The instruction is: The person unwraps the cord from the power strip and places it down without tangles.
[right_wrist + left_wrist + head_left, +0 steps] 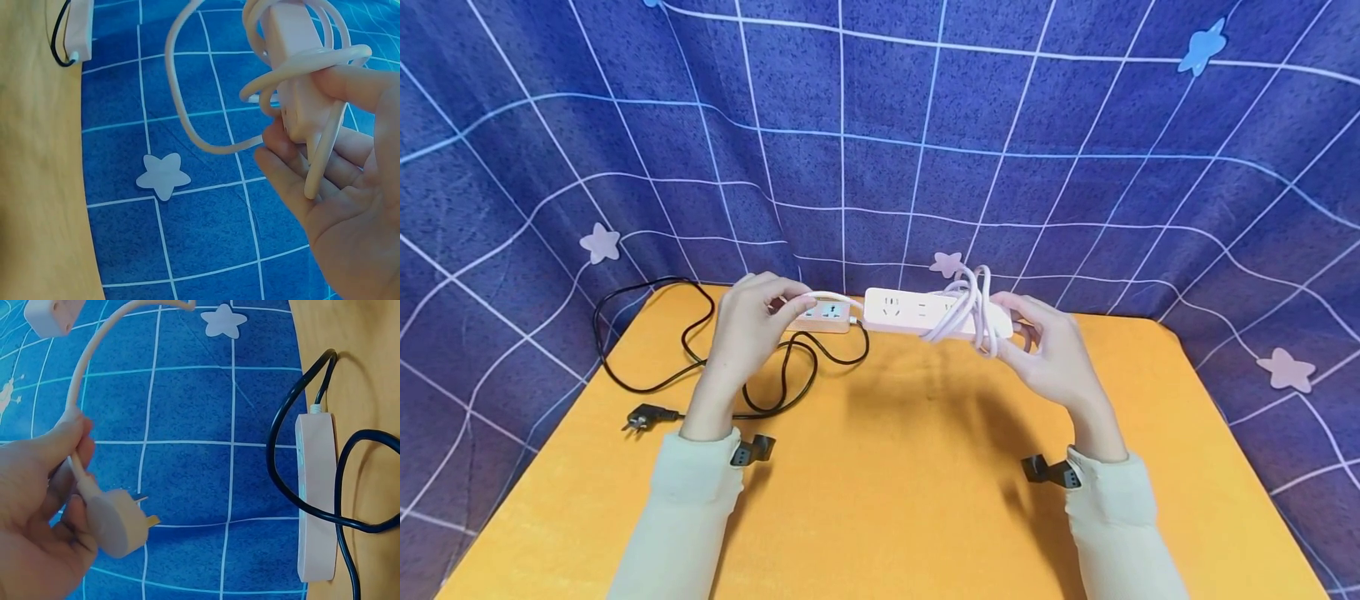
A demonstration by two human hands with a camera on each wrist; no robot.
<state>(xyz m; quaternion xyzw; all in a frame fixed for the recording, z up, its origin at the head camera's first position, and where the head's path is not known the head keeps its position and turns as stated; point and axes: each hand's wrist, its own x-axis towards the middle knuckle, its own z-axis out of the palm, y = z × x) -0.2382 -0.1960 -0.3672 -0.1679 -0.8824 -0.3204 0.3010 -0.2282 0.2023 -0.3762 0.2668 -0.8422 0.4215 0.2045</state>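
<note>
My right hand [1051, 350] grips one end of a white power strip [906, 310], holding it above the table. Loops of its white cord [300, 70] are wound round that end, beside my thumb in the right wrist view. My left hand [747, 333] pinches the same cord near its white plug [119, 522], whose metal prongs point away from the palm. From the pinch, the cord [78, 375] arcs up towards the held strip. A second white power strip [317, 494] lies at the table's back edge, behind my left hand in the head view.
The second strip's black cord [790, 404] lies in loose loops on the left of the yellow table [895, 517]. It ends in a black plug [646, 417]. A blue gridded curtain [880, 183] with star shapes hangs behind the table and along both sides.
</note>
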